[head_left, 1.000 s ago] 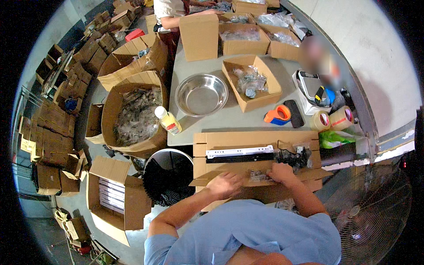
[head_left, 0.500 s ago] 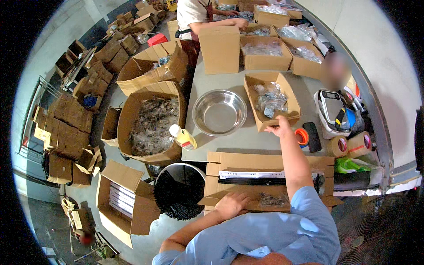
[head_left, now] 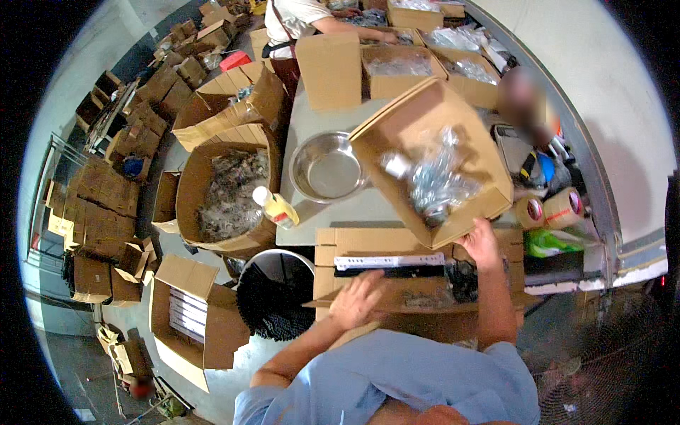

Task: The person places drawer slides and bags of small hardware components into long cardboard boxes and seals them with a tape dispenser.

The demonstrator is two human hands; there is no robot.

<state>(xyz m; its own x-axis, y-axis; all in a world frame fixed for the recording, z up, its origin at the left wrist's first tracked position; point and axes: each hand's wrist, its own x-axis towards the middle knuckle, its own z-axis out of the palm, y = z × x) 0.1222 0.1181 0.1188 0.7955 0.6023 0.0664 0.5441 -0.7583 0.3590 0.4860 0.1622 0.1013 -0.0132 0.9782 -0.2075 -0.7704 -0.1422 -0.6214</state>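
Observation:
My right hand (head_left: 483, 245) grips the near corner of a small open cardboard box (head_left: 464, 106), which is lifted and tilted toward me. Inside it lie clear plastic bags (head_left: 443, 180) of small parts, slid toward the lower end. My left hand (head_left: 358, 301) hovers with fingers spread over the left part of a larger open carton (head_left: 326, 261). That carton holds a white metal rail (head_left: 386, 263), a black strip beneath it, and several small bags of parts partly hidden by my right arm.
A steel bowl (head_left: 327, 166) and a yellow bottle (head_left: 278, 208) stand on the grey table (head_left: 309, 117). Left are a bin of black rods (head_left: 276, 294) and a big carton of bagged parts (head_left: 234, 188). Tape rolls (head_left: 564, 207) sit at right. A co-worker (head_left: 294, 28) reaches into far boxes.
My right hand has raised the small box off the table, drawn it closer and tipped it. My left hand has risen from the carton's near edge and spread its fingers.

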